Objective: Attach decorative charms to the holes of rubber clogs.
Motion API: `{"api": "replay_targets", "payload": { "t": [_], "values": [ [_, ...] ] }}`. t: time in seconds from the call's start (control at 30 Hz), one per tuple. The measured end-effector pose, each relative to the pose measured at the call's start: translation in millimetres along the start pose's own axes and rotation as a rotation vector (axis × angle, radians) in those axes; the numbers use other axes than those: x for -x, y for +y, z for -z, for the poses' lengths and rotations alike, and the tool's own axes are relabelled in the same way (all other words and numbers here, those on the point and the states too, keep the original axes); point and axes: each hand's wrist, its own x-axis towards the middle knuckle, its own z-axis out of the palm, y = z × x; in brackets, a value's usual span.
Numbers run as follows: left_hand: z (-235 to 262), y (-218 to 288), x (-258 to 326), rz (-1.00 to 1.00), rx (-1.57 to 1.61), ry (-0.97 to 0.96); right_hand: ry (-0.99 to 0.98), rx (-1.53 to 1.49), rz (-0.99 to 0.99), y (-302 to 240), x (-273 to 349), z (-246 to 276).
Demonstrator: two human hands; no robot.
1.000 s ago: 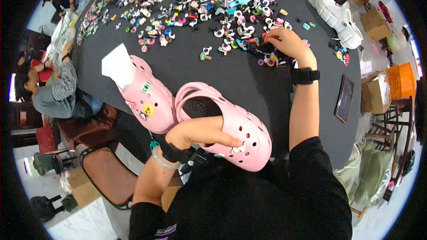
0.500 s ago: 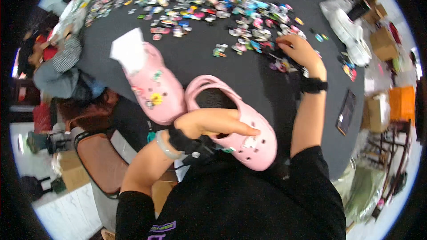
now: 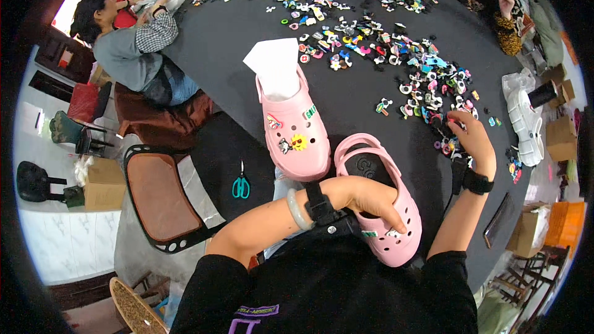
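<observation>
L hand (image 3: 365, 201) grip round pink clog (image 3: 387, 210) lower ctr, R hand (image 3: 473, 139) grip pinching among charms (image 3: 427, 86) ctr right on counter (image 3: 235, 49).

From my remote feed, the two pink clogs (image 3: 377, 210) (image 3: 294, 127) look like soft, matt moulded foam, the farther one stuffed with crisp white paper (image 3: 275, 62). The tabletop (image 3: 229, 49) reads as dull black cloth or felt, strewn with small glossy plastic charms (image 3: 396, 49). The bangle (image 3: 296, 209) on my left wrist seems polished stone, though the view is too coarse to be sure.
</observation>
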Motion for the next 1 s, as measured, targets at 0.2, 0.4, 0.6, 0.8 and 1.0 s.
{"api": "replay_targets", "payload": {
  "t": [0.2,0.4,0.6,0.8,1.0],
  "values": [
    [-2,-2,0,-0.024,0.006,-0.039,0.338,-0.399,0.306,-104,56,53],
    [0,12,5,0.056,-0.147,0.007,0.583,-0.68,0.715,-151,63,56],
    [1,4,11,-0.007,0.015,0.106,0.465,-0.684,0.764,-146,39,46],
    [3,20,9,0.05,-0.012,0.184,0.287,-0.81,0.741,-166,12,31],
    [11,22,7,0.09,-0.048,0.228,0.186,-0.873,0.747,-177,8,19]
  ]
}}
